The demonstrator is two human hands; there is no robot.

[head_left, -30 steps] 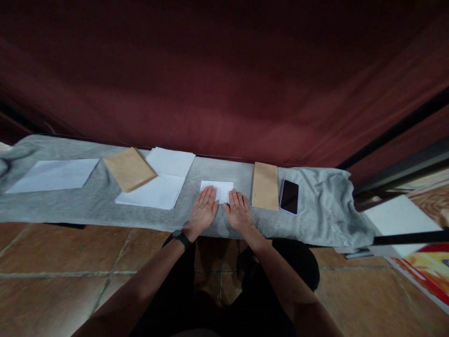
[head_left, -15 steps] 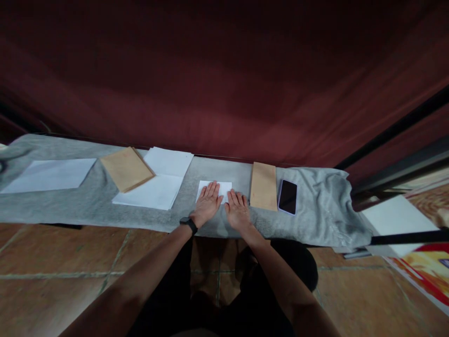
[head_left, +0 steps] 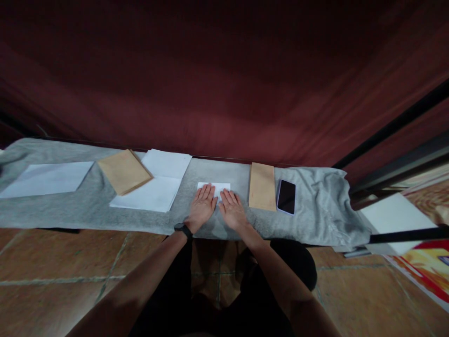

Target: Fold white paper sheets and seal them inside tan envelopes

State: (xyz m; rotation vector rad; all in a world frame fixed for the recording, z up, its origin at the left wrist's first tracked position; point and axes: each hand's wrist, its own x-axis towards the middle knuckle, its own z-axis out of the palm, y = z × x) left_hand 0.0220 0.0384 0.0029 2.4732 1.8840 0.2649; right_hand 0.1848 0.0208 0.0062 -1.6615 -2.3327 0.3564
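A small white sheet of paper (head_left: pixel 218 188), perhaps folded, lies on the grey cloth (head_left: pixel 206 168) in front of me. Flat on its left part rests my left hand (head_left: pixel 202 203), fingers stretched out, a dark watch on the wrist. My right hand (head_left: pixel 232 209) presses on the right part with its fingers extended. Both hands cover much of the sheet's near side. To the right of my right hand lies a brown envelope (head_left: pixel 262 186), with a phone (head_left: pixel 286 196) beside it.
At left, brown envelopes (head_left: pixel 124 172) overlap a stack of white paper (head_left: pixel 154 193). Further left is another white sheet (head_left: pixel 45 179). A dark red curtain (head_left: pixel 210 103) hangs behind the narrow cloth-covered surface. A black bar (head_left: pixel 403 235) crosses at right, above the tiled floor (head_left: pixel 354 290).
My left hand has shifted slightly left, and my right hand has slid left onto the small sheet. The fingertips of both hands are now nearer each other.
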